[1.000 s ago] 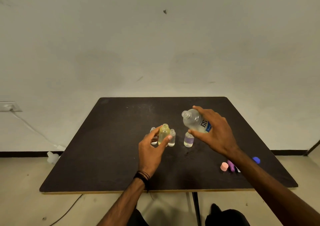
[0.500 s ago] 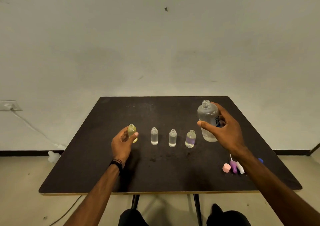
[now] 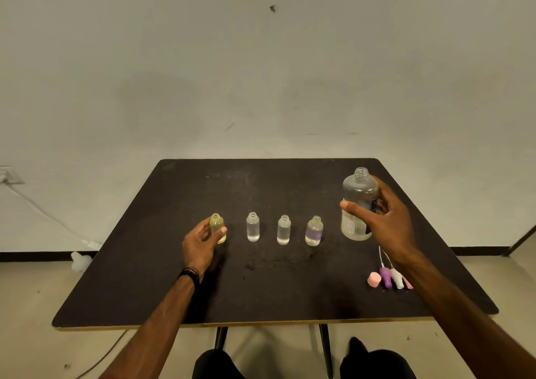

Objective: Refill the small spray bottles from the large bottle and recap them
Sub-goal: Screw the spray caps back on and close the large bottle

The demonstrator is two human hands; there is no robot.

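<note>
Dark surface (image 3: 174, 277); left grip (image 3: 203, 240) clasping yellow bottle (image 3: 217, 227), right grip (image 3: 385, 219) clasping uncapped large bottle (image 3: 359, 204); open necks throughout, likely spill if knocked

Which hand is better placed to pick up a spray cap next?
Probably the right hand: the spray caps lie just beside its wrist, though it holds the large bottle. The left hand holds the yellow bottle far away.
</note>
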